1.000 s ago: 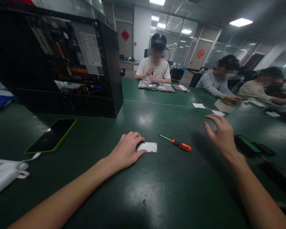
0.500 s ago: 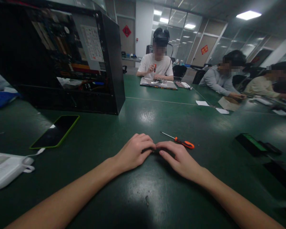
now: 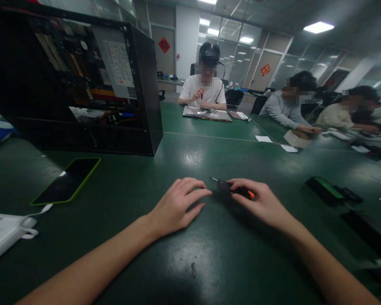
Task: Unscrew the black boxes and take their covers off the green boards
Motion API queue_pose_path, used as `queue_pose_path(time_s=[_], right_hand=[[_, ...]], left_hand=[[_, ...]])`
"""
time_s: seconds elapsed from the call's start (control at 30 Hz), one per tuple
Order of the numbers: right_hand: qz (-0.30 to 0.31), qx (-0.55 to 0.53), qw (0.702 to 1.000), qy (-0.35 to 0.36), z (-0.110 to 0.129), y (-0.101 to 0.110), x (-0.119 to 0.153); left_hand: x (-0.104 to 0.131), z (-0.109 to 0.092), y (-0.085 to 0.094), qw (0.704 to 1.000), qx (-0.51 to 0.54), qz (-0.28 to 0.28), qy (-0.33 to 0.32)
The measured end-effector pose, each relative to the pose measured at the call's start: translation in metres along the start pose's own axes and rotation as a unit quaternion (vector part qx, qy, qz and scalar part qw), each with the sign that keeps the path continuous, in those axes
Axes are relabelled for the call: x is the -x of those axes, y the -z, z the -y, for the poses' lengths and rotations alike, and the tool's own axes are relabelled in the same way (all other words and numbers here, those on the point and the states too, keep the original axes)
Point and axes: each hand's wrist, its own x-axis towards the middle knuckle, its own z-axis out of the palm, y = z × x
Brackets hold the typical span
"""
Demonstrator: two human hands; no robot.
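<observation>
My left hand [image 3: 179, 203] is just above the green tabletop [image 3: 197, 241], fingers apart and nothing visible between them. My right hand [image 3: 262, 199] hovers over the handle of an orange-and-black screwdriver [image 3: 251, 194]. Its thumb and fingers are apart on either side of the handle, and contact is not clear. The screwdriver lies on the table with its thin metal shaft toward my left hand; the hand and its shadow hide much of the handle.
An opened black computer case [image 3: 146, 93] stands at the back left. Nearer are a phone in a green case [image 3: 66, 182] and a white cabled device [image 3: 6, 233]. Black-and-green objects [image 3: 325, 190] lie right. A person [image 3: 203, 89] across the table works on a flat panel [image 3: 206, 113].
My hands have parted from being fingertip to fingertip. The right hand moved right, over the screwdriver; the left fingers spread. The view shifted slightly.
</observation>
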Motion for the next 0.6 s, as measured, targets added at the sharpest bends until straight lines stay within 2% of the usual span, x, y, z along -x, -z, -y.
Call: queue_pose_path(time_s=[0.07,0.1,0.13,0.23,0.3,0.4,0.6], right_hand=[[-0.094,0.115,0.988,-0.041,-0.033,0.042,0.014],[-0.134,0.193,0.969,-0.075,-0.052,0.066,0.024],[-0.182,0.270,0.937,-0.125,-0.070,0.091,0.035],[-0.241,0.346,0.875,-0.239,-0.118,0.154,0.072],[-0.256,0.380,0.838,-0.298,-0.141,0.180,0.093],[-0.231,0.399,0.816,-0.350,-0.163,0.190,0.113],[-0.186,0.407,0.814,-0.370,-0.189,0.178,0.116]], left_hand=[[0.000,0.002,0.001,1.000,-0.007,-0.005,-0.003],[0.000,0.003,0.001,1.000,-0.009,-0.006,-0.005],[0.000,0.004,0.002,1.000,-0.011,-0.005,-0.008],[0.000,0.004,0.002,0.999,-0.017,-0.013,-0.027],[0.000,0.003,0.002,0.999,-0.021,-0.018,-0.040],[0.000,0.003,0.001,0.998,-0.026,-0.016,-0.052],[0.000,0.004,0.001,0.998,-0.031,-0.013,-0.053]])
